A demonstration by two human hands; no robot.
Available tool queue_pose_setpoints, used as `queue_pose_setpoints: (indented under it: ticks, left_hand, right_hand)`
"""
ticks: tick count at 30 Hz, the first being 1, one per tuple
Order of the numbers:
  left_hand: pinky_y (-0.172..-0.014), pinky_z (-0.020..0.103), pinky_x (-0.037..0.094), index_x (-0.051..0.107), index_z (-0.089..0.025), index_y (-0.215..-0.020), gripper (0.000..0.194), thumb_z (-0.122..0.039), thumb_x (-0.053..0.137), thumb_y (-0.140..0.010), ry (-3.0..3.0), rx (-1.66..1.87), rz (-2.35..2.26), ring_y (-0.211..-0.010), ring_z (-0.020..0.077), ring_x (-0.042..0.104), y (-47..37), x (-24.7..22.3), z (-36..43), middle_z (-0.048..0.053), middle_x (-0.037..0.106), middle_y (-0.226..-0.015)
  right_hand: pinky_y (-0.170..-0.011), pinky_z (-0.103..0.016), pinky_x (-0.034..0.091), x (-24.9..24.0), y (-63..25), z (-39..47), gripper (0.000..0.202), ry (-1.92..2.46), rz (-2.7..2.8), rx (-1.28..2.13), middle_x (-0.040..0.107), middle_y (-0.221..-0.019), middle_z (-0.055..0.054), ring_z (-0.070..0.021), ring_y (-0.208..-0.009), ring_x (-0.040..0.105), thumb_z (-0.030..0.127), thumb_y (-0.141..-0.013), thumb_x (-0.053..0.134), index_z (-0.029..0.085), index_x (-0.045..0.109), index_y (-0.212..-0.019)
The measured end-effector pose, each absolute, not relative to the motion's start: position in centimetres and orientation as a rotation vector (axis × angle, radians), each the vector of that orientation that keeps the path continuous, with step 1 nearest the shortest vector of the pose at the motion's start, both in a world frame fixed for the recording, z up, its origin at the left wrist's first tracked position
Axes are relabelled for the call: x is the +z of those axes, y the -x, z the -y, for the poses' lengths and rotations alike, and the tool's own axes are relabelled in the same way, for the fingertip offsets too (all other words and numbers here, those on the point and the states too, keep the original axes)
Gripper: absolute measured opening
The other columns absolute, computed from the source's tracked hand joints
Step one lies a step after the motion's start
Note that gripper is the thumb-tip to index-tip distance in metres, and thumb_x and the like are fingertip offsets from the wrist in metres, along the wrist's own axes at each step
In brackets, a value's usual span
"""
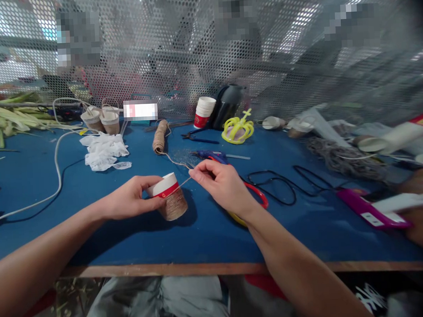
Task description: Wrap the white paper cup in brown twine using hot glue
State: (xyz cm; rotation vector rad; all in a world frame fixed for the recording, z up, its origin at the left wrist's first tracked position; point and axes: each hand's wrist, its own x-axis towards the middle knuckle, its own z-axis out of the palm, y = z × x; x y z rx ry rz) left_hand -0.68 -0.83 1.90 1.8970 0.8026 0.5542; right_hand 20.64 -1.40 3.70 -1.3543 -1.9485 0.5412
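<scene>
My left hand (pixel 132 199) is closed around a paper cup (pixel 174 208), which it holds tilted above the table. Brown twine covers the cup's lower part, while a red band and a white part show beyond it. Between finger and thumb of my right hand (pixel 215 179) is the twine (pixel 185 181), pulled taut from the cup. From there the strand runs back to a spool of twine (pixel 159 138) lying on the table. Under and behind my right hand are scissors (pixel 258 194) with red and yellow handles and a blue glue gun (pixel 211 154).
White crumpled gloves (pixel 106 151) lie at left, near two wrapped cups (pixel 110 120). Pliers (pixel 200 139), stacked paper cups (pixel 205 111) and a yellow crown (pixel 237 128) stand toward the mesh screen (pixel 179 52). A black cable (pixel 279 188) and a purple box (pixel 371 210) lie right.
</scene>
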Motion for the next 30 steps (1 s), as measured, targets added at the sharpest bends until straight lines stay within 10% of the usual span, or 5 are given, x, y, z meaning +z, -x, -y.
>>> queue_pose_setpoints:
  ticks: [30]
  left_hand:
    - [-0.062,0.017,0.041,0.059,-0.011,-0.091,0.024,-0.026,0.063,-0.073,-1.530,0.599,-0.664,-0.067,0.0091,0.051,0.99,2.04,0.84,0.001,0.059,-0.077]
  right_hand:
    - [-0.049,-0.022,0.031,3.15,-20.45,1.33,0.023,1.396,2.037,0.706,0.044,-0.054,0.004,-0.0082,-0.051,0.036,0.033,-0.078,0.051,0.015,0.054,-0.065]
